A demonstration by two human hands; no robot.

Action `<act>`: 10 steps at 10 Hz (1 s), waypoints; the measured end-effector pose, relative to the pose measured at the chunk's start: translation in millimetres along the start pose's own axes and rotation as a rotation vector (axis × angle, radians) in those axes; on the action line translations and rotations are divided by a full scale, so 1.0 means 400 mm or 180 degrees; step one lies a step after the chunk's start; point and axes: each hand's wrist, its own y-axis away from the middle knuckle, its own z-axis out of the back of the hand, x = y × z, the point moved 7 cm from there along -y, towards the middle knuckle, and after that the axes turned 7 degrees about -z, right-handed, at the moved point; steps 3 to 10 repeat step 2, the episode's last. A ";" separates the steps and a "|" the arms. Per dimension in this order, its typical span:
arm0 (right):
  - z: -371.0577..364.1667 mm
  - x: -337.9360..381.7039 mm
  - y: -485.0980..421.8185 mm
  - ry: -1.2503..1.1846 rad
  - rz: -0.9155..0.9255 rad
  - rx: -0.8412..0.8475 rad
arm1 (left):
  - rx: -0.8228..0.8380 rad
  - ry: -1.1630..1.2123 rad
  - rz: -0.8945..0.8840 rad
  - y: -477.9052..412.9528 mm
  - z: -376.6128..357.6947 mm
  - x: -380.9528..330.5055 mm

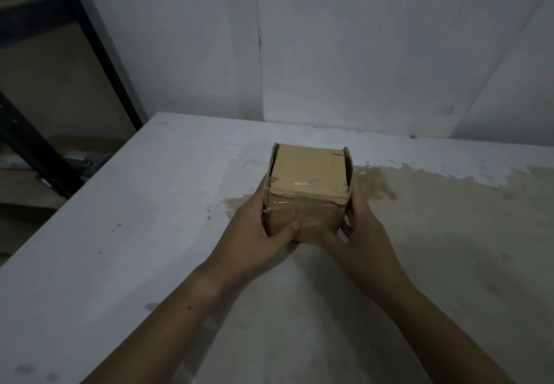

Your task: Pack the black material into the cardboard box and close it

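A small cardboard box [308,185] sits on a pale, stained table [144,233], its top flaps folded down, with dark gaps showing along the left and right edges. The left hand [257,233] grips the box's left side, thumb curled across the near face, while the right hand [356,233] grips its right side with fingers wrapped around it. A black metal rack [90,39] stands beyond the table, left of the box.

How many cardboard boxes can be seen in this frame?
1. The cardboard box is at the middle of the table, gripped between the left hand and the right hand. The dim shelving at the left may hide more.
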 end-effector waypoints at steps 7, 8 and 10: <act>0.025 -0.003 0.002 0.0368 -0.0519 0.0142 | 0.0372 0.0129 0.0525 0.010 0.010 -0.016; 0.025 -0.003 0.002 0.0368 -0.0519 0.0142 | 0.0372 0.0129 0.0525 0.010 0.010 -0.016; 0.025 -0.003 0.002 0.0368 -0.0519 0.0142 | 0.0372 0.0129 0.0525 0.010 0.010 -0.016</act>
